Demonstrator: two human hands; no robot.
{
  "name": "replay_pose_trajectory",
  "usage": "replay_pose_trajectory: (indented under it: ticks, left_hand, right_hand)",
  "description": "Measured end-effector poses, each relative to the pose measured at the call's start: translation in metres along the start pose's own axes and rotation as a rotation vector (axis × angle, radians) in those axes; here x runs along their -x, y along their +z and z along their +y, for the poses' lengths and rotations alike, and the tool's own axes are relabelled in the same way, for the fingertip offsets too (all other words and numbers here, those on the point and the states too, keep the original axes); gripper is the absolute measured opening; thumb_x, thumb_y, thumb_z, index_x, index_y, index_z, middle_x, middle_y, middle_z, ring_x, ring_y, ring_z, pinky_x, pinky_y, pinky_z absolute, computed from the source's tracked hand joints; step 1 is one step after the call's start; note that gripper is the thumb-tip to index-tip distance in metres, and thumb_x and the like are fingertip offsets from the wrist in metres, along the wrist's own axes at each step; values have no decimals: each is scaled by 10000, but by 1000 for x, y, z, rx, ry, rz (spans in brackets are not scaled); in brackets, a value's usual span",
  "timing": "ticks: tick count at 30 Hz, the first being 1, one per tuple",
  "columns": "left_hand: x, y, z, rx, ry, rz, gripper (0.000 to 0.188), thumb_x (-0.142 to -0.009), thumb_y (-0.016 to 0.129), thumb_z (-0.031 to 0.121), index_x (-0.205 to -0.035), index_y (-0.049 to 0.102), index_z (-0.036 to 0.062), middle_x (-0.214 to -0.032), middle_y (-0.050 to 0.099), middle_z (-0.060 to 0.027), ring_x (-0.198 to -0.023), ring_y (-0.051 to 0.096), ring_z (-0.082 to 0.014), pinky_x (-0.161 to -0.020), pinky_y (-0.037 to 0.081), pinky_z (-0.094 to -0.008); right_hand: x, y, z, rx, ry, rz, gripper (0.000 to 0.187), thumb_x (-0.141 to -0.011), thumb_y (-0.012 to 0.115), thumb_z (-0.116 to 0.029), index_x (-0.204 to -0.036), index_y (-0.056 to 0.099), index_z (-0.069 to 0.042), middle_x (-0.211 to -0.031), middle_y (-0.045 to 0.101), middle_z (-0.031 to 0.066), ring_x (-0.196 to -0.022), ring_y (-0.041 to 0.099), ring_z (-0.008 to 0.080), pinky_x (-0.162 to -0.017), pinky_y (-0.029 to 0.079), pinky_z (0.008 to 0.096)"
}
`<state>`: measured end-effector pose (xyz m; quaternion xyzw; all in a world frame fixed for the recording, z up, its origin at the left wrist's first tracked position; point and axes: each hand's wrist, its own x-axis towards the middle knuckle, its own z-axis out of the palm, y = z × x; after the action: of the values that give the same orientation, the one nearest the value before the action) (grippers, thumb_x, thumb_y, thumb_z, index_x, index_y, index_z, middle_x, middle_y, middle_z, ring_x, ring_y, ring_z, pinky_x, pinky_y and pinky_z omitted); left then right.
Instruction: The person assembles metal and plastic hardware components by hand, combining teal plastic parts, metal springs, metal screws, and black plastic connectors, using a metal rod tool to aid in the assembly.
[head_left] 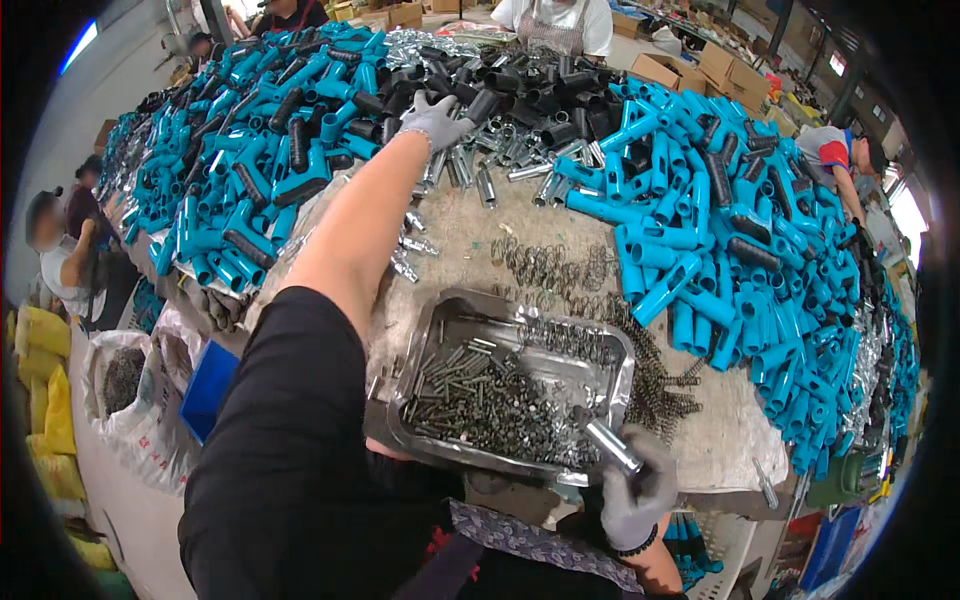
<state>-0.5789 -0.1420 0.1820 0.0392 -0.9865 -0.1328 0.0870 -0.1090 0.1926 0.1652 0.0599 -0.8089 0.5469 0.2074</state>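
Note:
My left hand (436, 122), in a pale glove, reaches far over the table to a heap of black plastic sleeves (505, 82). Its fingers are apart at the edge of these sleeves, and I see nothing held in them. Bare metal tubes (485, 186) lie just in front of it. Low on the right, my gloved right hand (640, 495) is closed around a shiny metal tube (613, 446) with a dark end. This tube is tilted over the near right corner of a metal tray (412, 385), which holds small pins (462, 385), tiny dark parts and some springs.
Coil springs (545, 268) lie behind and right of the tray on a cloth-covered table (450, 262). Blue housings are heaped on the left (250, 150) and right (700, 210). A sack (125, 400) and blue bin (208, 390) stand at left. Several people work around the table.

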Motion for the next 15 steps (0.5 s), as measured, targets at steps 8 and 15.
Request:
replay_pose_trajectory:
  ticks: [8,15]
  left_hand:
    - [17,39,51,478,141,-105,844,-795,682,541,-1432,489,23,-1279,611,-298,-1240,573,-408,-1065,434,-403]
    - [76,-22,58,468,423,-160,535,-902,646,237,-1409,553,96,-1290,639,-176,-1110,638,-266,-1012,460,-367]
  right_hand:
    - [-8,-6,-2,15,-37,-106,395,-729,728,15,-1093,576,-1,-1052,676,225,-923,676,324,-834,530,374]
    - [3,-6,8,-30,2,-40,419,-738,714,42,-1132,573,8,-1091,666,240,-989,678,321,-871,528,375]
